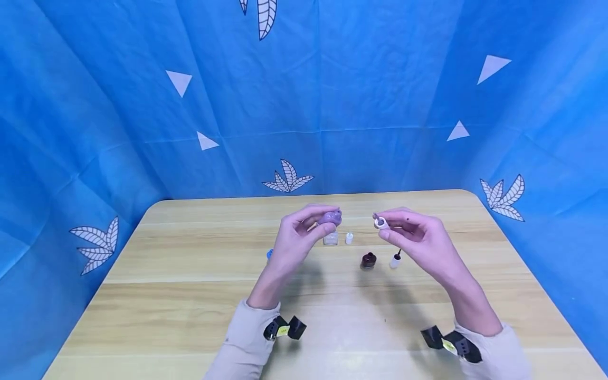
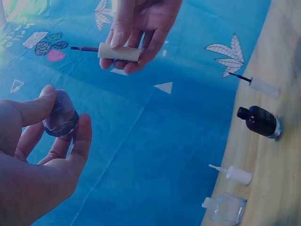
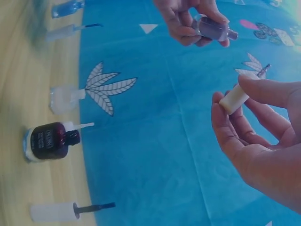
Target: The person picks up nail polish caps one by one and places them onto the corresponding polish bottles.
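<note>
The left hand point(image 1: 300, 232) holds the purple bottle point(image 1: 330, 217) between thumb and fingers, raised above the bench point(image 1: 190, 306); its neck is bare. The right hand point(image 1: 418, 235), raised to about the same height, pinches a pale cap point(image 2: 120, 52) between thumb and fingers, its dark brush point(image 2: 83, 48) sticking out past the fingers. Bottle and pale cap are apart, a gap lying between the two hands.

On the bench, the clear bottle point(image 3: 65, 99) stands below the left hand's fingertips, uncapped. Just to its right, below the gap between the hands, a white cap point(image 1: 349, 239) stands on end, brush up. The dark bottle point(image 3: 48, 141), also uncapped, stands nearer the person, below the gap but closer to the right hand. Below the right hand, a dark-brushed cap point(image 3: 54, 212) stands with its brush up. To the left of the left hand, the blue bottle point(image 3: 67, 8) is mostly hidden by that hand in the head view; near it stands a blue-brushed cap point(image 3: 61, 33).

Light sleeves point(image 1: 247, 340) cover both forearms. Beyond the hands hangs a blue cloth point(image 1: 370, 79) printed with leaves and triangles.
</note>
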`<state>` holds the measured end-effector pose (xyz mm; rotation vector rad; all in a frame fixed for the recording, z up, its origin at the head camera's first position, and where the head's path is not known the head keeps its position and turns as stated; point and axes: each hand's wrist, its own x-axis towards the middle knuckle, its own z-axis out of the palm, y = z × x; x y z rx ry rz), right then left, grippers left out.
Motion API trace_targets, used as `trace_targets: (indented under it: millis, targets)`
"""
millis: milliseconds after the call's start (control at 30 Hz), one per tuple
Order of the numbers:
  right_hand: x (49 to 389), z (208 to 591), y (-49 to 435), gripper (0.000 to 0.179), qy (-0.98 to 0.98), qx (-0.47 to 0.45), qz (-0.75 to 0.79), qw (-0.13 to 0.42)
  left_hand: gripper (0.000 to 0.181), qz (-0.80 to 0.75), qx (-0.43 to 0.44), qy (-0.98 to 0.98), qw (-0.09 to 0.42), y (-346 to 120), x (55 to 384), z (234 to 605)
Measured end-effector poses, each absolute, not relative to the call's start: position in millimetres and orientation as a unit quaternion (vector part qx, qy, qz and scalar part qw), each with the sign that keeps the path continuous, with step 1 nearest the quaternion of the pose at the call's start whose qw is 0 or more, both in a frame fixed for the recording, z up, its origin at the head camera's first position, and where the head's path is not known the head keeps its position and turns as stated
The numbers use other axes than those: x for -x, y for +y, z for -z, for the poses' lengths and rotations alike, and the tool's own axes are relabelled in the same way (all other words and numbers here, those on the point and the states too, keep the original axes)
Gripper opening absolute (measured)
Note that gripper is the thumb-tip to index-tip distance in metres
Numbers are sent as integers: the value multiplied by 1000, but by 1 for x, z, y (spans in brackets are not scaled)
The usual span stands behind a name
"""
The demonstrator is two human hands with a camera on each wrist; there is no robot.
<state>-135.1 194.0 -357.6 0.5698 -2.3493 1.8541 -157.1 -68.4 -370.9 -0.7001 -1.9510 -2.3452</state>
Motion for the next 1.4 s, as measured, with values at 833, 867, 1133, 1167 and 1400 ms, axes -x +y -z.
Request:
trace_targets:
  millis: [833, 867, 1133, 1167, 1400]
  targets:
    - [128, 351, 195, 24, -750, -181, -632, 75, 35, 758, 196, -621, -29, -75, 149, 373]
    - [128, 351, 195, 24, -749, -180, -634, 75, 35, 758, 196, -621, -30, -76, 148, 372]
    - [126, 351, 198, 25, -752, -185, -628, 79, 32, 780, 191, -595, -36, -78, 145, 369]
    - [126, 351, 198, 25, -754, -185, -626, 80, 32, 782, 188, -593, -35, -78, 145, 369]
    - [125, 347, 201, 25, -743, -179, -639, 88, 29, 785, 176, -593, -24, -78, 144, 366]
